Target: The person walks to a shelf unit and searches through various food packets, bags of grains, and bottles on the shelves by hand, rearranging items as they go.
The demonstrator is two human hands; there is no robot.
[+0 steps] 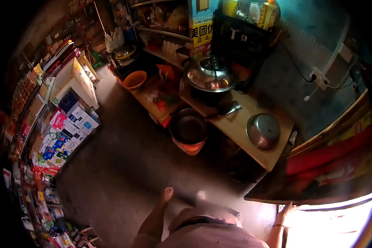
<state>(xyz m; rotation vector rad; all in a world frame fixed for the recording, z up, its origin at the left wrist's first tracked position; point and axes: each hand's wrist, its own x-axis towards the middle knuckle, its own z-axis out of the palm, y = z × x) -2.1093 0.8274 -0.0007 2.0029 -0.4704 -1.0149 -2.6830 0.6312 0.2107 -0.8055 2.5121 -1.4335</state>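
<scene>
My left hand point(168, 193) hangs low over the grey floor, its fingers curled in, with nothing seen in it. At the lower right, my right hand point(290, 208) is at the bottom edge of a dark curtain point(273, 188) with red and yellow parts, its fingertips partly hidden at that edge. Bright light comes in beneath the curtain. Ahead, a wooden counter point(231, 120) bears a lidded steel pan point(211, 76), a spatula point(232, 108) and an upturned metal bowl point(263, 131). A dark wok point(189, 126) stands beside the counter, low down.
An orange basin point(134, 79) sits at the counter's far left. Stacked boxes point(72, 128) and packed shelves point(25, 120) line the left side. Bottles point(254, 11) stand on a rack at the back. A power socket point(319, 78) with cables is on the right wall.
</scene>
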